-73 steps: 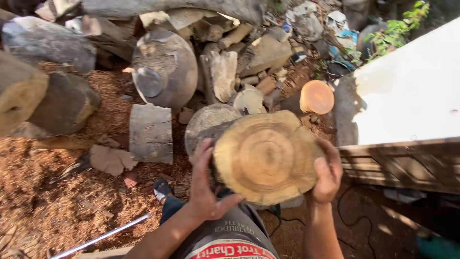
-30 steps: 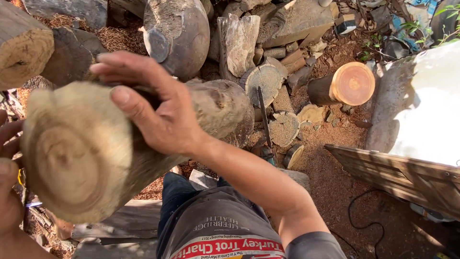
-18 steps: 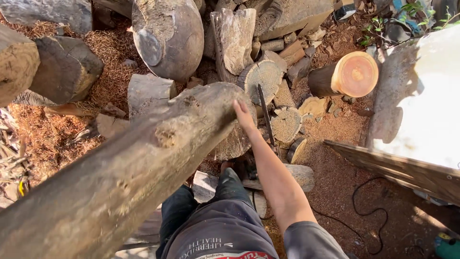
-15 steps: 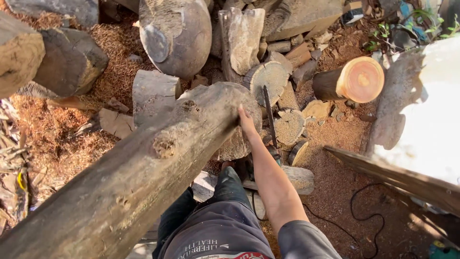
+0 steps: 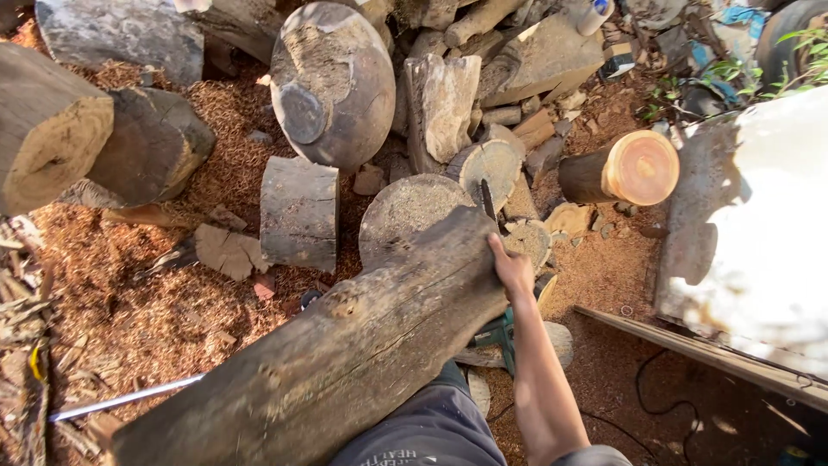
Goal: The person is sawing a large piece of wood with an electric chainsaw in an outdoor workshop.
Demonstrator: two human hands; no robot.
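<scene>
long log point(image 5: 345, 354) across foreground | stump point(image 5: 410, 211) behind its far end | short log point(image 5: 299, 211) left of stump

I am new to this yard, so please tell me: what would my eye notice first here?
First, the long dark log lying diagonally across the lower middle, with the right hand pressed on its far end. Behind it, a big round bowl-shaped wood piece leans at the top, and a short log with a bright orange cut face lies at the right.

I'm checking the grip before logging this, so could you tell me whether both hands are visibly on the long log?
No: only the right hand grips the far end of the long log; the left hand is out of view.
</scene>
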